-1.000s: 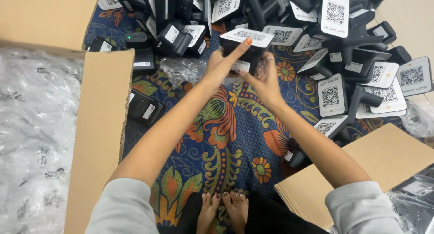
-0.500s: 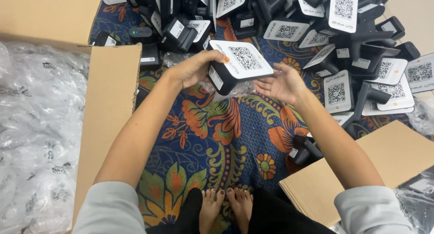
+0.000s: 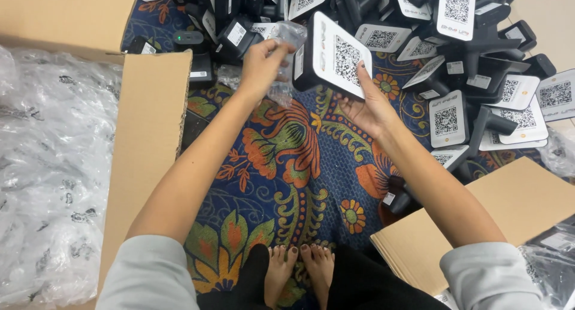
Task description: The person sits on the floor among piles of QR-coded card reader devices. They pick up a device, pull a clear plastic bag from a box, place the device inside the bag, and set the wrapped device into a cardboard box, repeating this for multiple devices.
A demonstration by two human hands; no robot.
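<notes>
My right hand [image 3: 366,109] holds a black stand with a white square-code face [image 3: 333,54], tilted up from below. My left hand [image 3: 262,63] pinches a clear plastic bag [image 3: 286,39] that hangs beside the stand's left edge. Both hands hover above a patterned blue, orange and green carpet [image 3: 287,160]. Behind them lies a big heap of the same black stands with white code plates [image 3: 455,58].
An open cardboard box [image 3: 153,118] full of crumpled clear plastic bags [image 3: 48,166] stands on the left. Another cardboard flap [image 3: 515,202] lies at the right. My bare feet [image 3: 296,265] rest on the carpet at the bottom centre.
Both hands reached into the heap, lifted one stand out and drew it toward me. The stand now tilts more upright, and my left hand has shifted onto its plastic bag.
</notes>
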